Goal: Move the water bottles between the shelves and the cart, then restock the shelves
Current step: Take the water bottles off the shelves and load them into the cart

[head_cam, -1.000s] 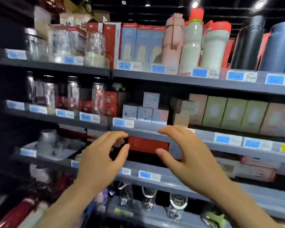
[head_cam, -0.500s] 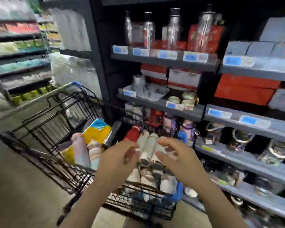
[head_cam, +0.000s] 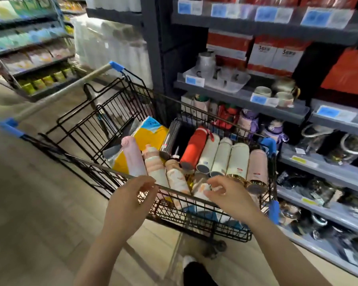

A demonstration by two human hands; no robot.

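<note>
A black wire cart (head_cam: 103, 120) stands in front of me, loaded with several water bottles lying on their sides. Among them are a red bottle (head_cam: 193, 148), cream bottles (head_cam: 221, 156), a pale pink bottle (head_cam: 256, 168) and a pink bottle (head_cam: 132, 156) at the left. My left hand (head_cam: 128, 201) hovers over the cart's near rim, fingers curled and apart, holding nothing. My right hand (head_cam: 229, 195) reaches over the rim just above the nearest bottles, fingers spread and empty. The grey shelves (head_cam: 242, 98) stand to the right of the cart.
A yellow and blue pack (head_cam: 151, 135) lies in the cart behind the bottles. The shelves hold cups (head_cam: 283, 98), red boxes (head_cam: 265, 52) and children's bottles (head_cam: 248, 120). Another shelf unit (head_cam: 29, 65) stands far left across the floor. My shoe (head_cam: 196, 271) is below.
My view swung down from the upper shelves to the cart. Both hands dropped from shelf height to the cart's near rim and stay empty.
</note>
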